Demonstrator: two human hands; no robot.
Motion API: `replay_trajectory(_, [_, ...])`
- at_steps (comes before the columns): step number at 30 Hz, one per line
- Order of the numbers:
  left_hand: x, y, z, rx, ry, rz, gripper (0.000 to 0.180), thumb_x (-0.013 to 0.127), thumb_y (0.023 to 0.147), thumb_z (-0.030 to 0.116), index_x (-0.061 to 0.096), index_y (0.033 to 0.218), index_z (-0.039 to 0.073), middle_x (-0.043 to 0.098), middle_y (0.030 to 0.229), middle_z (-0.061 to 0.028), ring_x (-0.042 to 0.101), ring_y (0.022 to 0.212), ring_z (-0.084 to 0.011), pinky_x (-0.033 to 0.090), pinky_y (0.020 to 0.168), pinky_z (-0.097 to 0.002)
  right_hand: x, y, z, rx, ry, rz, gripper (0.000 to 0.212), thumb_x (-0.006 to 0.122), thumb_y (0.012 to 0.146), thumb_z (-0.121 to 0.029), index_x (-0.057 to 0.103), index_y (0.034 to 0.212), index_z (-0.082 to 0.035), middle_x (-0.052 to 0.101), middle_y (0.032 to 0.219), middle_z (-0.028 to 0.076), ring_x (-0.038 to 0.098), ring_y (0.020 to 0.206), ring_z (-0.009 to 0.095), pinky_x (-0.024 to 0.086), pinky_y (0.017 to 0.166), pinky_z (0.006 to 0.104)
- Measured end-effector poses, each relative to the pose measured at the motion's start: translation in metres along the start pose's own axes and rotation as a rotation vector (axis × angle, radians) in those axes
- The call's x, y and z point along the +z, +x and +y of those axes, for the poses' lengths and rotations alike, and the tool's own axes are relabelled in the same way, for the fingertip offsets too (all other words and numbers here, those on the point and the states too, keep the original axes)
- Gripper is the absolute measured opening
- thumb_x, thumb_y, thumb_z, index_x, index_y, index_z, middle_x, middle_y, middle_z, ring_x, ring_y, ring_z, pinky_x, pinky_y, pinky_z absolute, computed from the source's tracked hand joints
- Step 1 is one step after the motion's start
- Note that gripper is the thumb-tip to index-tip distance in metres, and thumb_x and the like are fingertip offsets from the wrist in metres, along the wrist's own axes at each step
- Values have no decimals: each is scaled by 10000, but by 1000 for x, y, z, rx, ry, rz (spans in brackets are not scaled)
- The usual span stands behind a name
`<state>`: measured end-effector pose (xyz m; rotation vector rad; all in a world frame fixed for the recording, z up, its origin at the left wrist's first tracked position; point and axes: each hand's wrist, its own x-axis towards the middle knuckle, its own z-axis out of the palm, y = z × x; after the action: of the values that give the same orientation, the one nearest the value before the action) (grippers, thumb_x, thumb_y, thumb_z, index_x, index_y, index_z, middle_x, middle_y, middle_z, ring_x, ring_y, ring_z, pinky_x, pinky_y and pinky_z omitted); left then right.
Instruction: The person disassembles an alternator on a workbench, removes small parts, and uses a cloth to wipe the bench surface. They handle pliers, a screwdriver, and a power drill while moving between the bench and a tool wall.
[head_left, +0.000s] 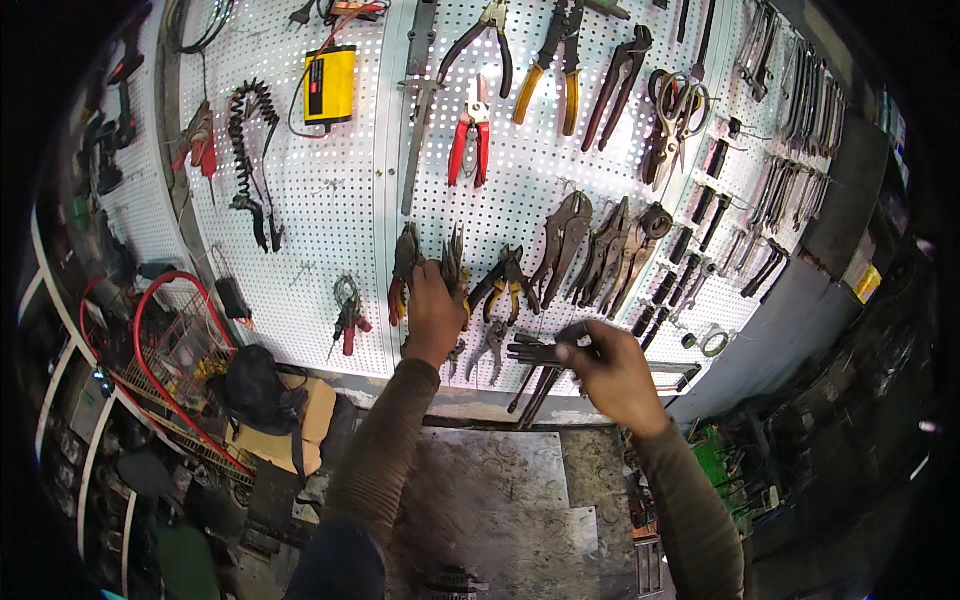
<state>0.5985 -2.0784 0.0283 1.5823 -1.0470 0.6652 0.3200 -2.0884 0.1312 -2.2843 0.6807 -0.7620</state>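
My left hand [435, 312] is raised to a white pegboard [330, 220], its fingers closed around long-nose pliers [456, 245] whose jaws point up. Just left of it hangs another pair of pliers [407, 255] with red handles. My right hand [608, 372], lower and to the right, pinches a small bunch of dark, slim metal tools [535, 353]; their exact kind is unclear. Between the hands are black-and-yellow pliers [510, 280] and small grey pliers [489, 352]. Locking pliers [566, 240] hang above my right hand.
Higher on the board are red-handled snips [470, 140], scissors [682, 108] and a yellow device [330, 88]. Several wrenches [808, 100] hang at the right. A red-rimmed wire cart [190, 350] and a cardboard box [313, 425] stand at lower left.
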Motion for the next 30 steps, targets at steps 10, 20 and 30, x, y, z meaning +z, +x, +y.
replay_trajectory(10, [7, 2, 2, -160, 53, -127, 476, 718, 890, 125, 545, 1295, -56, 589, 1185, -248, 624, 1048, -465, 527, 855, -516, 68, 153, 29, -113, -364, 160, 244, 675, 837, -122, 628, 991, 62, 673, 977, 308, 646, 999, 484, 507, 897, 531])
replay_trajectory(20, [6, -1, -16, -57, 65, -149, 493, 694, 915, 159, 564, 1342, -51, 599, 1179, -229, 643, 1004, -423, 546, 833, -479, 114, 156, 42, 27, -459, 341, 523, 681, 804, -68, 451, 1263, 34, 587, 1172, 302, 627, 1011, 514, 552, 867, 532])
replay_trajectory(30, [1, 2, -1, -127, 112, -190, 476, 707, 916, 169, 573, 1316, -53, 582, 1209, -240, 628, 1085, -424, 535, 903, -477, 150, -196, 100, 4, -343, 259, 537, 749, 872, -151, 533, 1335, 16, 589, 1078, 238, 632, 917, 418, 530, 798, 456])
